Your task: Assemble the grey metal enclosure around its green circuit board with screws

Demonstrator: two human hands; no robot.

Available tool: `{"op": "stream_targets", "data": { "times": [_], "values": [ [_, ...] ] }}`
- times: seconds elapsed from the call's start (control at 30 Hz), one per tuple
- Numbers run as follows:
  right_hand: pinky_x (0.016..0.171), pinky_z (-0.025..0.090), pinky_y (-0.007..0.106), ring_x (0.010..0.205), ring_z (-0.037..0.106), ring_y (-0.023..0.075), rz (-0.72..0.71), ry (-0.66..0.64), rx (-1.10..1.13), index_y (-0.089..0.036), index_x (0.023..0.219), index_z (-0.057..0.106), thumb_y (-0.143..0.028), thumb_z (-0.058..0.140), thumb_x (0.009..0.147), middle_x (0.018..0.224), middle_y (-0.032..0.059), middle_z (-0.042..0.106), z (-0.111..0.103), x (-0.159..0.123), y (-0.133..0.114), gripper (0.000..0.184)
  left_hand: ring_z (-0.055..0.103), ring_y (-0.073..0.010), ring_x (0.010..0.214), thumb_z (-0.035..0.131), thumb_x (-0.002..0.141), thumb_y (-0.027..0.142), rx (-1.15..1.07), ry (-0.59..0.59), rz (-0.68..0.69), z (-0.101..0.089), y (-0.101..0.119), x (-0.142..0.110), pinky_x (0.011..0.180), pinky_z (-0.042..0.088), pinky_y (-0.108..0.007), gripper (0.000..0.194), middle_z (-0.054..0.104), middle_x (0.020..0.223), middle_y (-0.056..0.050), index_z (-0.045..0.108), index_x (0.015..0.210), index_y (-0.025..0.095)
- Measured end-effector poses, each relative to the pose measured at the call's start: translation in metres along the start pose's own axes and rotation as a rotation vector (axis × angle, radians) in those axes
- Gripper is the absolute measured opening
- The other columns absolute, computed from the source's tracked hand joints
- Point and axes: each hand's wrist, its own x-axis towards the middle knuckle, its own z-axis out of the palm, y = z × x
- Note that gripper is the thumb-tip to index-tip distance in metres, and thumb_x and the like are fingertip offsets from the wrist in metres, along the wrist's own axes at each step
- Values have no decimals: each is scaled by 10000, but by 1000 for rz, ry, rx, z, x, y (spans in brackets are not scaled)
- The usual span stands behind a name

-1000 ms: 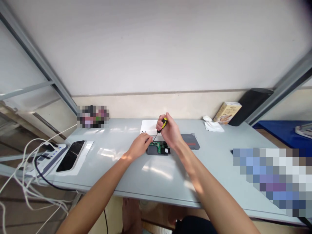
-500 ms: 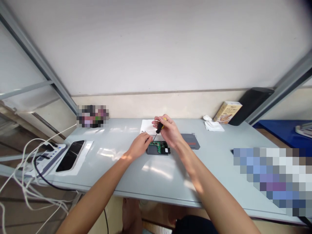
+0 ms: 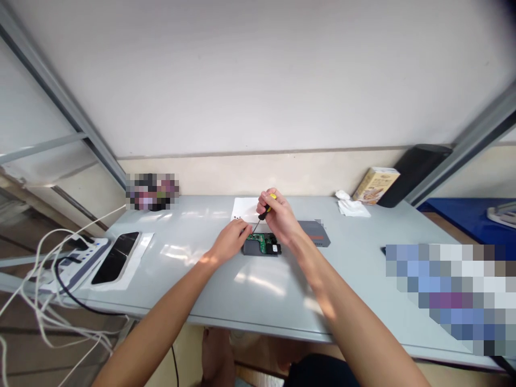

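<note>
My right hand (image 3: pixel 278 215) is wrapped round the black-and-yellow handle of a screwdriver (image 3: pixel 264 214). Its shaft slants down to the left, and the tip meets the upper left part of a green circuit board (image 3: pixel 258 237). This board sits in an opened dark grey device housing (image 3: pixel 253 248) lying flat on the table. My left hand (image 3: pixel 231 238) grips the housing's left end, thumb close to the screwdriver tip; its other fingers are partly hidden. Behind the hands is a white paper sheet (image 3: pixel 244 208) with several small dark screws (image 3: pixel 237 217) at its lower left corner.
A flat grey cover (image 3: pixel 316 234) lies right of the device. On the left are a phone (image 3: pixel 116 258), a power strip (image 3: pixel 76 263) and tangled white cables (image 3: pixel 44 301). A yellow box (image 3: pixel 377 186), crumpled tissue (image 3: pixel 352 207) and a black cylinder (image 3: pixel 415 174) stand at the back right.
The fingers of my right hand have turned and closed further round the screwdriver handle. My left hand and the device have stayed in place.
</note>
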Motion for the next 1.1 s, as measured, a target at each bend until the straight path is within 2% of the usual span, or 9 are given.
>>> {"op": "stream_targets", "data": {
  "times": [0.3, 0.9, 1.1],
  "values": [
    [555, 355, 243, 594, 401, 93, -23, 13, -31, -250, 828, 520, -428, 916, 712, 697, -68, 406, -3, 2, 3, 450, 617, -242, 935, 395, 1080, 342, 13, -2, 0, 1, -2, 0, 880, 468, -362, 362, 695, 932, -72, 641, 856, 199],
    [561, 330, 247, 593, 378, 95, -23, -6, -50, -245, 819, 508, -436, 902, 735, 703, -66, 387, -3, 1, 2, 446, 623, -235, 924, 394, 1087, 363, 9, -2, -5, 2, -2, 0, 870, 467, -358, 376, 690, 921, -60, 640, 848, 206],
    [555, 341, 246, 587, 377, 94, -13, 15, -58, -244, 804, 503, -458, 928, 691, 694, -68, 387, 0, 0, 1, 488, 624, -242, 931, 376, 1090, 381, 11, -7, -1, 0, 1, 0, 873, 467, -370, 403, 683, 909, -65, 637, 841, 202]
  ]
}}
